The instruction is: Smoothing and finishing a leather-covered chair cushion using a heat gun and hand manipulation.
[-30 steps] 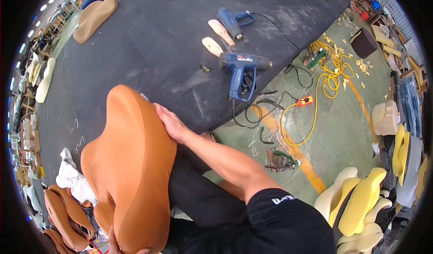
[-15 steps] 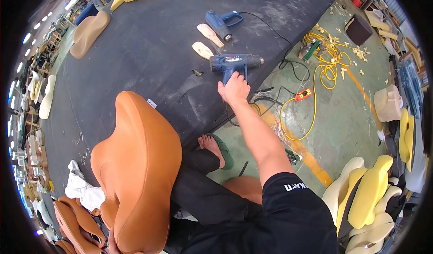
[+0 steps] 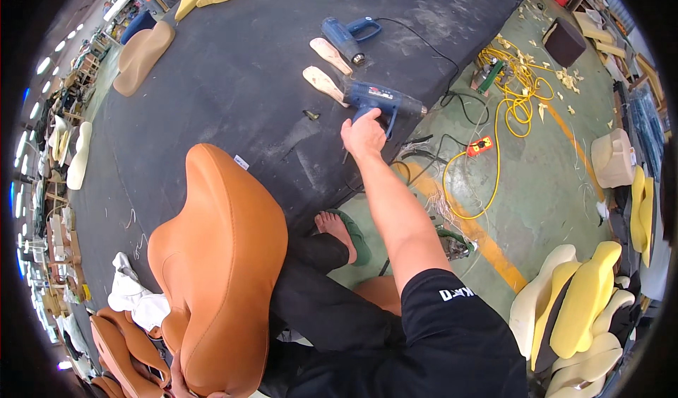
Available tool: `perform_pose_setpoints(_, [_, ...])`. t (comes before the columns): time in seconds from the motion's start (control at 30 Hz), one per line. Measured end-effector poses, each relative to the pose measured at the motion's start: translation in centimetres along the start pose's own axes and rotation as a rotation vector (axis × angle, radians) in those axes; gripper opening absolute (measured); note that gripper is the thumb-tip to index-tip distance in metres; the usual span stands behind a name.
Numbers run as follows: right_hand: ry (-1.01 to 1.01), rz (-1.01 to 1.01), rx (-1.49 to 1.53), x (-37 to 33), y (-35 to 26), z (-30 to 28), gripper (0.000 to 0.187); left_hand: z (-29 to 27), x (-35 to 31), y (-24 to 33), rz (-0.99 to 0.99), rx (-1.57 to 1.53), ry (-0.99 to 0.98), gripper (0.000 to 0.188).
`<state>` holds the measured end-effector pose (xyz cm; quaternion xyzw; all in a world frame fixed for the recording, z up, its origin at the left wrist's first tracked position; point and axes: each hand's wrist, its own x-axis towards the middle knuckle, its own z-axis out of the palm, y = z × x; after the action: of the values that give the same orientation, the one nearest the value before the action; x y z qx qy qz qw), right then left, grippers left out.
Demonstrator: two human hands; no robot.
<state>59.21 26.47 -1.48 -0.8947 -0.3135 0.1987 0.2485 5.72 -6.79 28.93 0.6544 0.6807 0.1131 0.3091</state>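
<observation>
My right hand (image 3: 364,134) is closed round the handle of a blue heat gun (image 3: 381,98), over the edge of the dark table. The nozzle points right and slightly toward me. A second blue heat gun (image 3: 342,39) lies farther back on the table beside two pale, paddle-shaped pieces (image 3: 323,84). On my left, a tan-orange upholstered seat (image 3: 229,257), like a motorcycle seat, stands tilted against my leg. My left hand (image 3: 178,378) grips its lower end at the bottom of the picture; most of its fingers are hidden.
A white cloth (image 3: 134,295) and more orange seats (image 3: 116,352) lie at lower left. Yellow cable (image 3: 519,108) coils on the green floor, with an orange socket box (image 3: 479,146) near it. Foam seat cores (image 3: 586,299) are piled at lower right. A tan seat (image 3: 141,59) rests at far left.
The heat gun in my right hand has shifted a little to the right, and its nozzle has swung toward me. The orange seat stays about where it was, with my left hand still at its lower end.
</observation>
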Motion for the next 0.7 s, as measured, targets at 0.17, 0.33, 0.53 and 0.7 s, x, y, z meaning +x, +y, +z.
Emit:
perform_pose_setpoints(0.17, [0.047,0.005,-0.01,0.3,0.2,-0.7,0.091,-0.1,0.6,1.0,0.043,0.136,0.086,0.144])
perform_pose_setpoints(0.33, [0.109,-0.174,-0.106,-1.2,-1.2,-4.5,0.06,0.5,7.6,9.4,0.114,0.236,-0.09,0.129])
perform_pose_setpoints(0.53, [0.162,-0.919,0.972,-3.4,-13.8,-14.8,0.066,2.5,8.2,11.4,0.188,0.72,-0.181,0.11])
perform_pose_setpoints(0.7, [-0.284,-0.498,1.669,-9.0,-16.9,-12.9,0.075,2.4,8.1,10.3,0.219,0.711,-0.157,0.107])
